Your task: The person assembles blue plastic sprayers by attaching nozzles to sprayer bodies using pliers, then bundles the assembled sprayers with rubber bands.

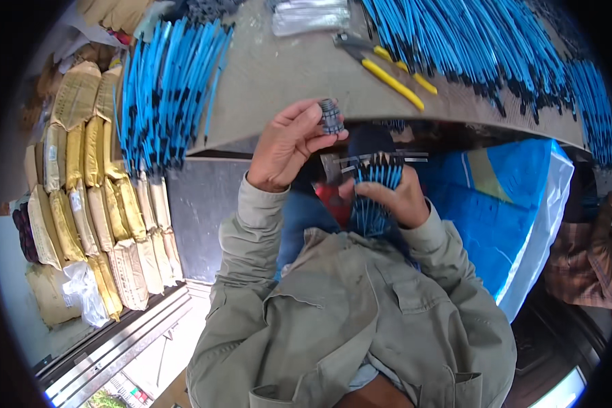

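Note:
Above the near edge of the workbench (279, 88), my left hand (284, 146) pinches a small dark ribbed cylinder (331, 117) between thumb and fingers. Its exact kind I cannot make out. Lower and to the right, my right hand (398, 196) is closed around a bundle of thin blue cables (370, 216) with black ends pointing up. Thin pale strips cross the top of this bundle. Cutting pliers (392, 83) with yellow handles lie on the bench beyond both hands.
Blue cables with black ends lie in a large heap (469, 47) at the far right and a smaller pile (173, 88) at the left. Clear plastic bags (311, 17) rest at the back. Wrapped packages (92, 197) line the left; a blue sheet (486, 204) hangs right, near another person (585, 258).

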